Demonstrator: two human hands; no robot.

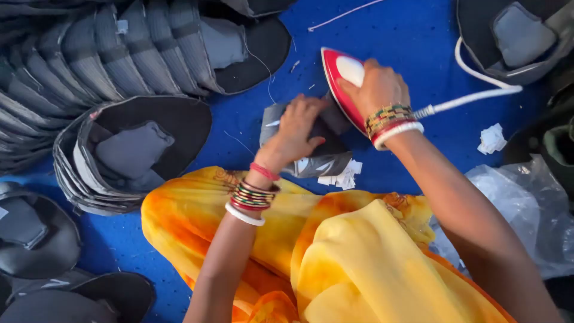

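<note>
your right hand (378, 87) is clamped on the red iron (342, 75). your left hand (297, 127) presses flat, fingers spread, on the grey fabric piece (314, 157) beside it, on the blue bench (406, 42).

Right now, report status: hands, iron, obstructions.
Right hand grips red-and-white electric iron. Left hand pins folded grey fabric piece. White paper tags beside it.

The one camera sits on my head and looks almost straight down, close over my lap and the blue mat (388, 36). My left hand (299, 128) and right hand (376, 87) fill the middle; no second view.
</note>
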